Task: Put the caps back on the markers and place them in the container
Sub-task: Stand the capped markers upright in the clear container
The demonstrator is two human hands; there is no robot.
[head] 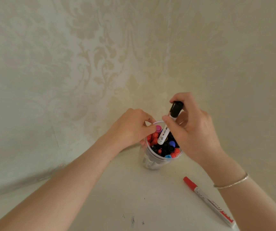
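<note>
A clear plastic container [148, 161] stands on the white table, packed with several upright markers with red, black and blue caps. My right hand [193, 129] holds a white marker with a black cap [164, 132] by its capped end, its lower end dipping into the container's mouth. My left hand [132, 127] rests on the container's far-left rim, fingertips pinching a pink-capped marker [158, 128] inside it. A capped red marker [208, 200] lies on the table at the lower right, apart from both hands.
A patterned cream wall rises right behind the container. The white table [117, 189] carries a few small dark ink marks [133, 220] near its front edge. A thin silver bracelet [230, 182] circles my right wrist.
</note>
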